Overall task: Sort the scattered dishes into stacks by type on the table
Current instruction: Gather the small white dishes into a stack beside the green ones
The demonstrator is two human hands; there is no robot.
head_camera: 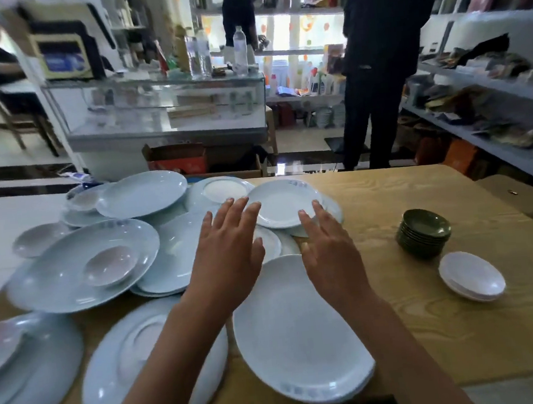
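Pale blue and white plates lie scattered over the left and middle of the wooden table [434,332]. My left hand [227,251] and my right hand [328,248] hover with straight fingers above the pile, both reaching toward a small white plate [283,202] at the far middle. Neither hand holds anything. A white oval plate [297,332] lies under my right forearm. A large plate [70,276] at left carries a small pinkish saucer [110,265]. At right stand a stack of dark green saucers [423,232] and a short stack of small white saucers [472,276].
An upside-down plate [136,354] lies near the front edge and a big platter [25,381] at far left. Beyond the table stand a glass counter [168,113], a cardboard box [176,160], shelves [492,89] and a person in black [381,60].
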